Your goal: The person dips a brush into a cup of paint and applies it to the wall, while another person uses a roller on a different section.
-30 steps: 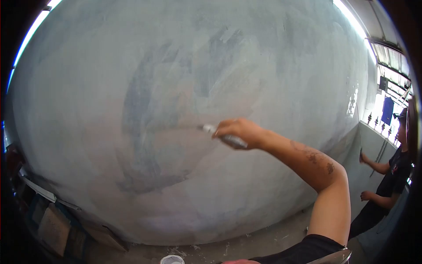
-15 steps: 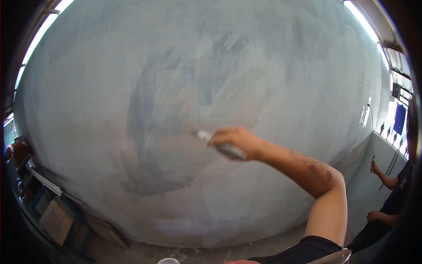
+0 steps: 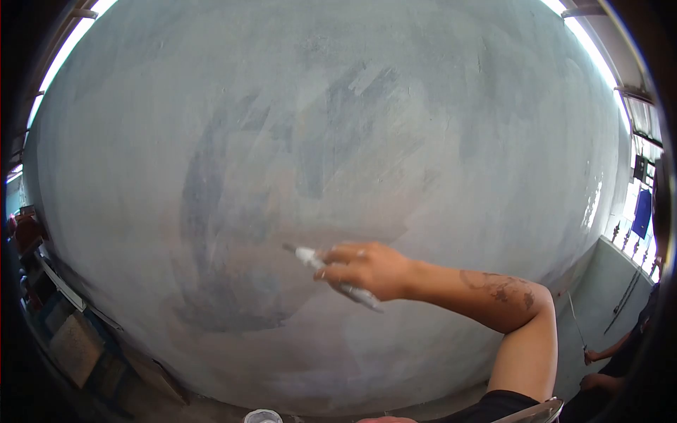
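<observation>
My right hand [image 3: 367,271] is closed around a narrow, white-smeared hand tool [image 3: 308,258] in front of the wall. The tool slants across the grip: a dark thin tip points up and left, and a greyish part shows below the fingers; I cannot tell its exact kind. The grey wall [image 3: 247,176] behind it carries darker, streaky patches around the tool. At the bottom edge only a sliver of skin [image 3: 386,420] shows, perhaps my left hand, its fingers hidden. A shiny curved metal rim [image 3: 539,412] shows below my right elbow.
A white bucket [image 3: 263,416] stands at the bottom edge. Boards [image 3: 76,349] and other items lean at the lower left. On the right, another person's hand [image 3: 589,356] holds a thin rod [image 3: 578,321] beside a low wall [image 3: 606,296] with metal spikes.
My right hand has moved down and slightly left with the tool along the wall. The other person's hand and rod have lowered. The view has shifted slightly.
</observation>
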Demonstrator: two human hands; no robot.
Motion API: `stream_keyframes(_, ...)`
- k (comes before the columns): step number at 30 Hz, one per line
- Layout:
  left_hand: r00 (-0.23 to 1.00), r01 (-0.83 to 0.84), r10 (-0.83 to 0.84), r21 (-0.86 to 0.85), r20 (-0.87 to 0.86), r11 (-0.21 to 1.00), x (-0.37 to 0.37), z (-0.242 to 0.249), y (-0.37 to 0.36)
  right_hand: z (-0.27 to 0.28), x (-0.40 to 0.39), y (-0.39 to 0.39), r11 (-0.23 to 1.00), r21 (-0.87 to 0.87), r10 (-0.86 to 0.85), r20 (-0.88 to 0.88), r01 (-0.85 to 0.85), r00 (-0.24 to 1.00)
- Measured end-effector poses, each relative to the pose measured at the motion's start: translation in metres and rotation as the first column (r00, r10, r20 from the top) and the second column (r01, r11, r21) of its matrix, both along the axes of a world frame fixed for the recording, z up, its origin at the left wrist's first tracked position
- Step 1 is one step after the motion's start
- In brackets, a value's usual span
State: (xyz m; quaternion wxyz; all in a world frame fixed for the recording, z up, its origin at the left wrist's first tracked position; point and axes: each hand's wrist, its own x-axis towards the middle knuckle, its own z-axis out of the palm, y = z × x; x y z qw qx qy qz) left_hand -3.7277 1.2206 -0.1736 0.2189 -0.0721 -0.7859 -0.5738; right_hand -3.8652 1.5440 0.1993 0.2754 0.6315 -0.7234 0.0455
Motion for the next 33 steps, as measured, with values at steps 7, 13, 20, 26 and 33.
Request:
stream_keyframes(7,0.999,0.016,-0.016,-0.018,-0.028,1.000,-0.046,0.009,0.020,0.168,-0.034,0.132,0.636,-0.772,-0.436,-0.367,-0.007,0.822)
stream_keyframes(13,0.998,0.036,-0.038,-0.045,-0.047,0.998,-0.076,0.016,0.047,0.113,-0.012,0.102,0.965,-0.221,-0.202,-0.267,0.144,0.942)
stream_keyframes(20,0.993,0.095,-0.101,-0.090,-0.064,0.991,-0.110,0.027,0.070,0.212,-0.049,0.183,0.620,-0.778,-0.268,-0.329,-0.099,0.905)
stream_keyframes(26,0.987,0.117,-0.129,-0.121,-0.096,0.986,-0.132,0.039,0.084,0.189,-0.049,0.176,0.912,-0.408,-0.326,-0.653,0.045,0.684)
stream_keyframes(33,0.987,0.110,-0.124,-0.136,-0.099,0.985,-0.136,0.041,0.109,0.187,-0.039,0.174,0.779,-0.613,-0.237,-0.091,0.133,0.967)
